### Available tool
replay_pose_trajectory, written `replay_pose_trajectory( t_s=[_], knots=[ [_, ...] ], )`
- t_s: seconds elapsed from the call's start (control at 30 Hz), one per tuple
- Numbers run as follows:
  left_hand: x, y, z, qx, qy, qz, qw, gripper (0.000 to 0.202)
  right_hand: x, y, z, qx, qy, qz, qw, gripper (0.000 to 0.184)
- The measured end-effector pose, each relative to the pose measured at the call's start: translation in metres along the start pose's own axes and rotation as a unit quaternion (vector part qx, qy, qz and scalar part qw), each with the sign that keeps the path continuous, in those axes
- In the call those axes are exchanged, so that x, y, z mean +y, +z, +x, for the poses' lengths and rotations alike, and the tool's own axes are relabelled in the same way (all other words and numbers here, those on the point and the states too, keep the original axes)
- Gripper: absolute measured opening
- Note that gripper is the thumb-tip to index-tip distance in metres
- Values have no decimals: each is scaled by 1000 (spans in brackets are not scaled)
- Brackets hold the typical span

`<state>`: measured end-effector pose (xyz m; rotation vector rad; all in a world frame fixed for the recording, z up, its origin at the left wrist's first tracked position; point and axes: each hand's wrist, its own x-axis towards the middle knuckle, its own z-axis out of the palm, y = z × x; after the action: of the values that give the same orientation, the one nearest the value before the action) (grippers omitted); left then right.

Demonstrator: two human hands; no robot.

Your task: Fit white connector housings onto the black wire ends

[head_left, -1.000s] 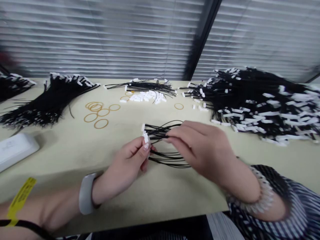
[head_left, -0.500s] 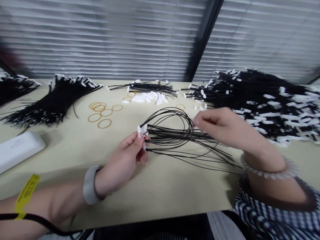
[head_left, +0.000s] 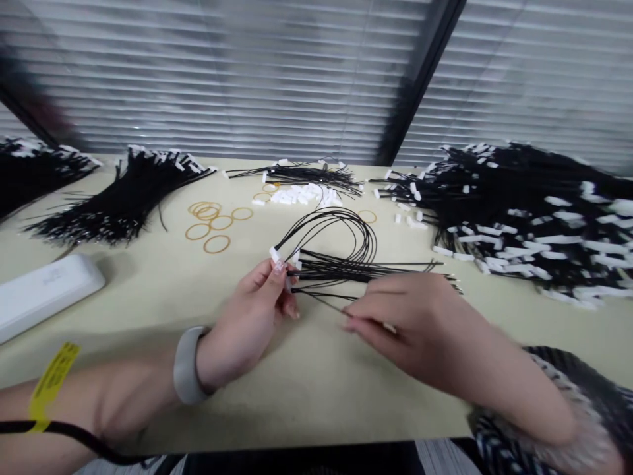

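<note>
Head view: I see the left hand [head_left: 246,324] clamped on the white plastic connectors [head_left: 279,258] of a looped bundle of thin black wires [head_left: 336,267], held over the matte beige tabletop [head_left: 148,316]. The right hand [head_left: 415,326], apart, pinches a single black wire [head_left: 326,303].

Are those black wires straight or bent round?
Both: some black wires curve up in a big loop from the white connectors held in the left hand, while others run straight out to the right.
</note>
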<state>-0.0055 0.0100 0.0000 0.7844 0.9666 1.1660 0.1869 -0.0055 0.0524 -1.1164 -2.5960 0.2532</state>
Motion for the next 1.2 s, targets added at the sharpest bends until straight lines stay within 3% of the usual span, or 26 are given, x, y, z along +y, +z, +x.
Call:
replay_pose_trajectory(
  t_s=[0.17, 0.23, 0.37, 0.47, 0.53, 0.77, 0.93, 1.1, 1.2],
  knots=[
    [3, 1, -1, 11, -9, 14, 1000, 19, -12, 4, -1, -140, -9, 97, 985, 36],
    [3, 1, 0, 5, -12, -9, 1000, 18, -12, 3, -2, -152, 17, 113, 982, 34],
    [1, -2, 1, -19, -20, -60, 998, 14, -1, -3, -2, -68, 143, 164, 974, 24],
    [0, -2, 2, -25, -17, -65, 997, 14, 8, -3, 0, 17, 175, 107, 979, 19],
    [1, -1, 1, -25, -17, -58, 998, 13, 11, -2, 2, 39, 149, 80, 985, 15],
    [1, -1, -1, -19, -12, -41, 999, 12, 4, 3, 3, 29, 47, 87, 995, 8],
    [0, -1, 0, -24, -5, -38, 999, 14, 4, 13, 1, 60, 11, -2, 998, 10],
    [-1, -3, -1, -36, -3, -45, 998, 15, 5, 22, 2, 67, -30, -157, 985, 3],
    [-1, -3, 0, -37, -5, -41, 998, 16, 2, 21, 4, 66, -54, -207, 975, 13]
  ],
)
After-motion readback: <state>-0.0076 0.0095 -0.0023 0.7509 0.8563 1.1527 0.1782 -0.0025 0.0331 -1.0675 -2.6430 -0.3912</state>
